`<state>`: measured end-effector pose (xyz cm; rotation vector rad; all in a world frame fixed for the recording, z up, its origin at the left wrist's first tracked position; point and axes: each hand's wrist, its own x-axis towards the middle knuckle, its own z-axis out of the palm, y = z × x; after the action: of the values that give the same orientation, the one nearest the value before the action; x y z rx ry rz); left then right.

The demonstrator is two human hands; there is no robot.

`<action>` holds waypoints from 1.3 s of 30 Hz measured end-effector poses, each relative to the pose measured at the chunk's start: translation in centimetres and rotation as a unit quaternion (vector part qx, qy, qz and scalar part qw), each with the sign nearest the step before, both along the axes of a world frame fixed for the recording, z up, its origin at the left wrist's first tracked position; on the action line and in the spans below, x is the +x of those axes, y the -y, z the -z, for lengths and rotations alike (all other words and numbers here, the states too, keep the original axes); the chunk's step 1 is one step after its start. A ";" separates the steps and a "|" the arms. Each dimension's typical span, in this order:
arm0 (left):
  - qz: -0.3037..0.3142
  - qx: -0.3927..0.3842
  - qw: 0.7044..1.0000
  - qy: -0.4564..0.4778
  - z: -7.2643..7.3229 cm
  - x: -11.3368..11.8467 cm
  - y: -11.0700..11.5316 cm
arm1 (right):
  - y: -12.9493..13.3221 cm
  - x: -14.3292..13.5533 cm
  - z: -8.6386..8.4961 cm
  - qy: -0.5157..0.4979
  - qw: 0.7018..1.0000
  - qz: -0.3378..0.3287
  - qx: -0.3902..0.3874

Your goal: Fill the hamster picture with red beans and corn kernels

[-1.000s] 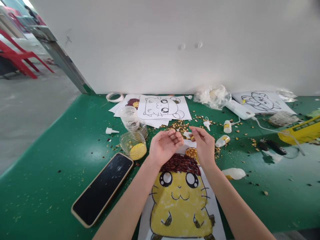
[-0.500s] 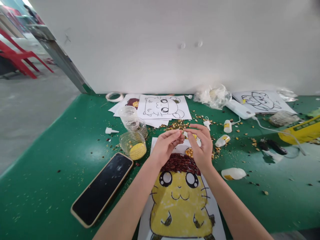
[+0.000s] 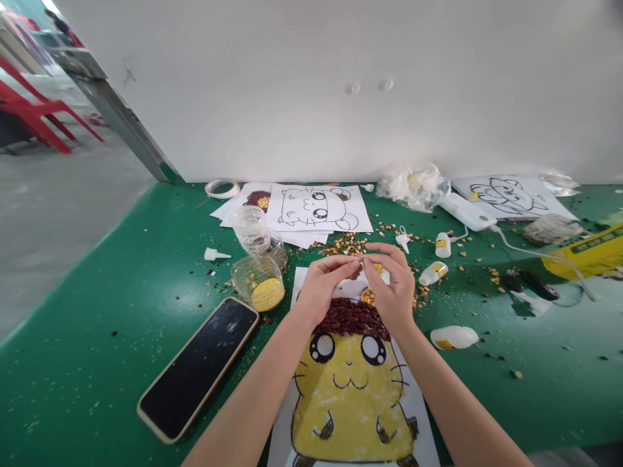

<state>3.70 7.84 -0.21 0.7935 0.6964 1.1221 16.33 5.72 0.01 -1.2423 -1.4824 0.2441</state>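
My left hand and my right hand meet fingertip to fingertip over the top of a hamster picture. Both are pinched; whatever lies between the tips is too small to make out. Yellow grains fill the hamster's face and body, and dark red beans cover the top of its head. Beside my right wrist, corn kernels fill an ear. Just beyond my fingers lies a loose pile of mixed seeds.
Left of the picture are a phone and a clear jar with yellow grains. Small glue bottles lie on the right. Behind are paper drawings, a plastic bag and a white device with a cable. A white panel rises at the back.
The fingertips of both hands have come together, with my left fingers shifting slightly right. The picture and the things around it have stayed put.
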 end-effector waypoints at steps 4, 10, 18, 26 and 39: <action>-0.006 0.012 1.000 -0.017 0.1 -0.1 0.0 | 0.0 -0.1 -0.1 0.010 1.000 0.011 0.003; -0.006 0.035 0.998 -0.058 -0.3 0.0 0.3 | -0.3 0.1 0.3 0.035 0.998 0.042 0.013; 0.005 0.123 0.984 -0.127 -0.6 0.5 0.8 | -0.5 0.4 0.6 0.010 0.997 0.076 -0.003; -0.014 0.182 0.970 -0.157 -0.4 0.7 1.1 | -0.7 0.7 0.7 -0.004 0.997 0.079 -0.019; 0.014 0.038 0.998 -0.048 -0.3 0.2 0.5 | -0.4 0.4 0.1 -0.027 0.998 0.052 -0.022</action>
<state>3.87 7.37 0.07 0.9253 0.7246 1.0963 16.74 6.11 -0.06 -1.3340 -1.3689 0.2403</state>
